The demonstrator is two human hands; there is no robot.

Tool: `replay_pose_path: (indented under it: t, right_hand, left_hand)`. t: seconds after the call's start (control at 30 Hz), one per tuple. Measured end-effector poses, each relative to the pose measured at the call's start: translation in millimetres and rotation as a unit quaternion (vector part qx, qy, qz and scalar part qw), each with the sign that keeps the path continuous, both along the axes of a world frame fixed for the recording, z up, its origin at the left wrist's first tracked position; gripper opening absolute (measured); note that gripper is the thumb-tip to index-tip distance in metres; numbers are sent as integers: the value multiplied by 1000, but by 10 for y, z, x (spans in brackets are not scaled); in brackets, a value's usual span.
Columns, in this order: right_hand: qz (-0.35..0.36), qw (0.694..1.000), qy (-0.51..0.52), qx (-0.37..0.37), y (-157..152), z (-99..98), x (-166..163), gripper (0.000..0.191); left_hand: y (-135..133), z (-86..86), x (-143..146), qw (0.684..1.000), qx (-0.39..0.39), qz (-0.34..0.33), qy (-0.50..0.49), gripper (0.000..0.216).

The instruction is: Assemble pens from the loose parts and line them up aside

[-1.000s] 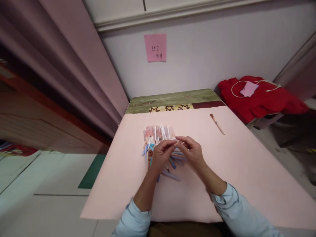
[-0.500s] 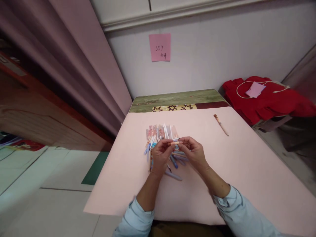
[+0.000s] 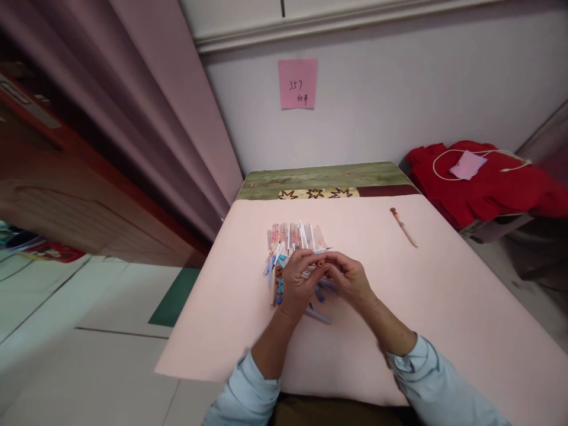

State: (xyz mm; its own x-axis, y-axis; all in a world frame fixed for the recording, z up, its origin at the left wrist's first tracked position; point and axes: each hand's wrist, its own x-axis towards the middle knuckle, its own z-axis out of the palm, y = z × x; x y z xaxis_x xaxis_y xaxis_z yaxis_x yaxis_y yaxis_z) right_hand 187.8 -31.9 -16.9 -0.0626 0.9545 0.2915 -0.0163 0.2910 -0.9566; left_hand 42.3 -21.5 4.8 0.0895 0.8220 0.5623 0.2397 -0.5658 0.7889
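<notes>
My left hand (image 3: 300, 283) and my right hand (image 3: 352, 279) meet above a pile of pen parts, fingertips pinched together. Between them is a peach-coloured pen barrel (image 3: 321, 264), its round open end facing me and most of its length hidden by fingers. Behind the hands lie clear and pinkish pen tubes (image 3: 293, 234) in a row, with white refills among them. Blue and brown pen pieces (image 3: 279, 284) show left of and beneath my left hand. A pale blue barrel (image 3: 318, 316) rests just below the hands.
A whole pen with a brown top (image 3: 403, 226) lies apart on the right of the pink-covered table (image 3: 213, 331). Beyond the table's right edge are red cloth (image 3: 479, 198) and a white cable (image 3: 439, 163). A pink note (image 3: 297, 84) is stuck on the wall behind.
The peach barrel has turned from lying sideways between my fingertips to pointing its open end at me. My hands have drawn closer together. The camera view has shifted slightly.
</notes>
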Motion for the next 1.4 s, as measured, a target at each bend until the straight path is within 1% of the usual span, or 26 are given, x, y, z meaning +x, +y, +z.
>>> replay_pose_path:
  t: [0.1,0.17,0.2,0.23,0.3,0.33,0.4,0.47,0.53,0.6,0.73,0.87,1.0,1.2,1.4]
  right_hand:
    - [-1,1000,-14,3,-11,4,-13,23]
    - [-32,999,-26,13,-20,1,-10,26]
    - [-62,997,-45,27,-23,0,-2,27]
    - [-96,991,-75,49,-24,-1,10,26]
    - [-149,970,-157,110,-23,0,37,19]
    - [-161,956,-201,143,-21,1,47,16]
    - [-155,926,-281,198,-17,1,48,12]
    - [-131,899,-344,236,-18,-4,21,11]
    - [-97,880,-391,254,-28,-12,-22,12]
    - [-68,868,-421,255,-41,-23,-62,13]
    - [-42,858,-455,235,-60,-55,-98,14]
    - [-28,846,-485,221,-65,-75,-114,18]
    - [-32,837,-500,218,-71,-76,-134,22]
    - [-48,831,-506,228,-80,-61,-176,13]
    - [-73,822,-511,243,-88,-102,-290,11]
  left_hand:
    - [15,35,-19,999,-30,8,-38,13]
    - [81,37,-81,989,-87,24,-116,9]
    - [128,28,-130,977,-123,37,-171,9]
    - [180,12,-187,958,-164,52,-231,12]
    - [280,-37,-313,911,-219,51,-345,19]
    - [318,-65,-369,887,-239,40,-393,23]
    - [364,-114,-450,855,-263,17,-447,29]
    - [371,-140,-478,842,-274,-3,-464,32]
    - [360,-139,-469,839,-278,-16,-468,34]
    - [347,-126,-450,837,-277,-22,-471,34]
    - [340,-116,-448,834,-272,-39,-479,32]
    - [335,-130,-454,834,-269,-63,-478,29]
    - [307,-126,-422,840,-281,-75,-457,29]
    - [263,-103,-373,843,-296,-97,-439,32]
    - [253,-103,-357,844,-296,-112,-432,30]
